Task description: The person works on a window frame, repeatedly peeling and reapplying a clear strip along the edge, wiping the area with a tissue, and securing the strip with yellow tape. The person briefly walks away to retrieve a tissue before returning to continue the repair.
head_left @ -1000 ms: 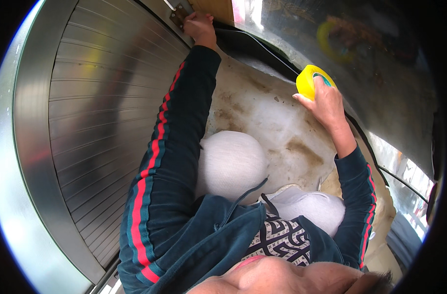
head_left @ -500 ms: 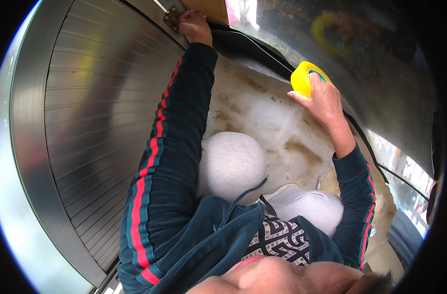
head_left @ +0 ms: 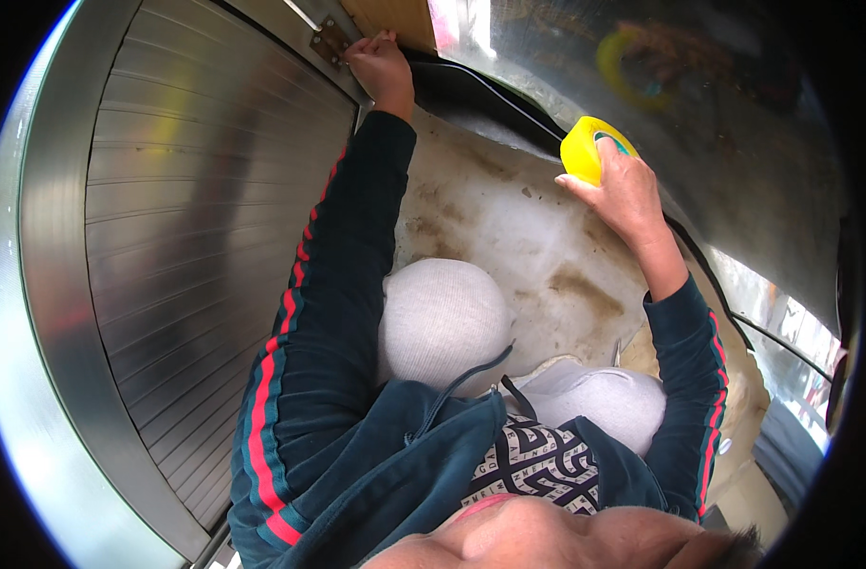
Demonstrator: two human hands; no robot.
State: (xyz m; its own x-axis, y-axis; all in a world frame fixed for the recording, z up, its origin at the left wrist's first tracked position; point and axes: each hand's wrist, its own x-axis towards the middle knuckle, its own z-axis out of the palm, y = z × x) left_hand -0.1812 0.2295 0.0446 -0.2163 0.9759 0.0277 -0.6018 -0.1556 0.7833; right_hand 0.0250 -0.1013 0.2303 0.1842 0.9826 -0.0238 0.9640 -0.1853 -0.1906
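Note:
My right hand point(head_left: 625, 194) grips a roll of yellow tape point(head_left: 581, 152), with the thumb at its green-edged core. The roll is held up beside a shiny dark sheet point(head_left: 737, 142) on the right. Far ahead, at the upper left, my left hand point(head_left: 381, 74) is closed, its fingers curled and pinched together. It is right beside a small metal bracket point(head_left: 329, 43) with screws, at the corner of the ribbed metal panel, and just below a wooden board point(head_left: 395, 19). Whatever the left fingers may hold is too small or hidden to make out.
A ribbed silver metal panel point(head_left: 196, 218) with a broad frame point(head_left: 58, 237) fills the left side. Below me lies a stained whitish surface point(head_left: 518, 228). My knees in light trousers point(head_left: 445, 318) rise between my arms. A dark cable point(head_left: 784, 351) runs along the right.
My left hand has turned at the wrist and its fingers have shifted slightly, with the forearm rolling and dropping a little. My right hand and the tape have barely moved.

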